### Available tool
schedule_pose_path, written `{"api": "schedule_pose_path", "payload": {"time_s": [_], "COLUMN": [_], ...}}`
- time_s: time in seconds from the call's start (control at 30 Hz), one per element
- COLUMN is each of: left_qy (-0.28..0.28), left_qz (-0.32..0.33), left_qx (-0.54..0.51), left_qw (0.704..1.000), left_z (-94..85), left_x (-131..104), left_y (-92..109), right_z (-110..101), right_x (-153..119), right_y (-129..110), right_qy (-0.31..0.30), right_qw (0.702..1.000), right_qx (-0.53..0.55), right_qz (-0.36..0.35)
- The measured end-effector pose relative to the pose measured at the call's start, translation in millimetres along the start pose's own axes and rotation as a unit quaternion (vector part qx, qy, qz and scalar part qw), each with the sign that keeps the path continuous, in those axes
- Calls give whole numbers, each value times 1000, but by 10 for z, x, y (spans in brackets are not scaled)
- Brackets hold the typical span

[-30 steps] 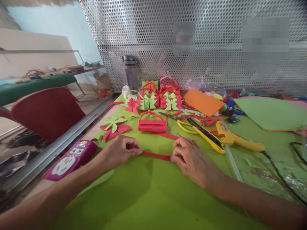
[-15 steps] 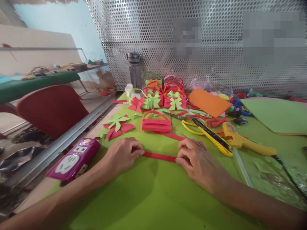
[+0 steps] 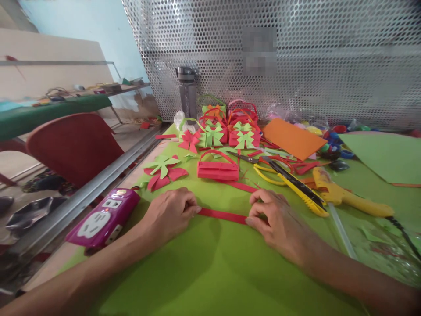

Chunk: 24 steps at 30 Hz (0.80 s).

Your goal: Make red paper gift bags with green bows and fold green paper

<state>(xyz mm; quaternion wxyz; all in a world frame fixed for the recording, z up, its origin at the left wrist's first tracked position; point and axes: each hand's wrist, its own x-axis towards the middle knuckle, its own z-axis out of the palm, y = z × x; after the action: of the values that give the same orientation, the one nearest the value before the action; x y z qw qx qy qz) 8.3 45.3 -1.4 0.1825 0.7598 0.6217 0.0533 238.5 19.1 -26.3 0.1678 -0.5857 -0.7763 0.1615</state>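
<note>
A narrow red strip [image 3: 223, 215] stretches between my two hands, low over the green table surface [image 3: 210, 272]. My left hand [image 3: 174, 210] pinches its left end between thumb and fingers. The right end is pinched by my right hand [image 3: 274, 217], whose other fingers are curled. Just beyond the strip stands a small red paper bag [image 3: 218, 171] with an arched handle. Another red strip [image 3: 241, 187] runs from near the bag toward my right hand. Green and red bow-shaped cutouts [image 3: 162, 166] lie left of the bag.
A purple power strip [image 3: 105, 217] sits at left. Rightward are scissors [image 3: 269, 175], a yellow cutter [image 3: 299, 191] and a yellow glue gun [image 3: 358, 201] with its cord. Decorated bags [image 3: 245, 136], a bottle [image 3: 188, 94] and orange paper [image 3: 294, 138] stand or lie behind.
The view has shifted slightly, so most things appear a little farther right. Both hands keep their pinch on the strip, nearly unmoved.
</note>
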Motion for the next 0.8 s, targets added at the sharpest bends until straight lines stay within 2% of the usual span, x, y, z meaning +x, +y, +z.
{"api": "schedule_pose_path", "payload": {"time_s": [0.3, 0.6, 0.8], "left_qy": [10, -10, -30], "left_qz": [5, 47, 49], "left_qx": [25, 81, 98], "left_qw": [1000, 996, 994], "left_z": [46, 53, 48], "left_x": [0, -12, 39], "left_y": [-20, -33, -22], "right_z": [-46, -49, -68], "right_x": [6, 11, 18], "right_y": [-27, -35, -58], "right_qy": [-19, -12, -22], "right_qw": [1000, 1000, 999], "right_qx": [-10, -15, -28], "right_qz": [1, -9, -8]}}
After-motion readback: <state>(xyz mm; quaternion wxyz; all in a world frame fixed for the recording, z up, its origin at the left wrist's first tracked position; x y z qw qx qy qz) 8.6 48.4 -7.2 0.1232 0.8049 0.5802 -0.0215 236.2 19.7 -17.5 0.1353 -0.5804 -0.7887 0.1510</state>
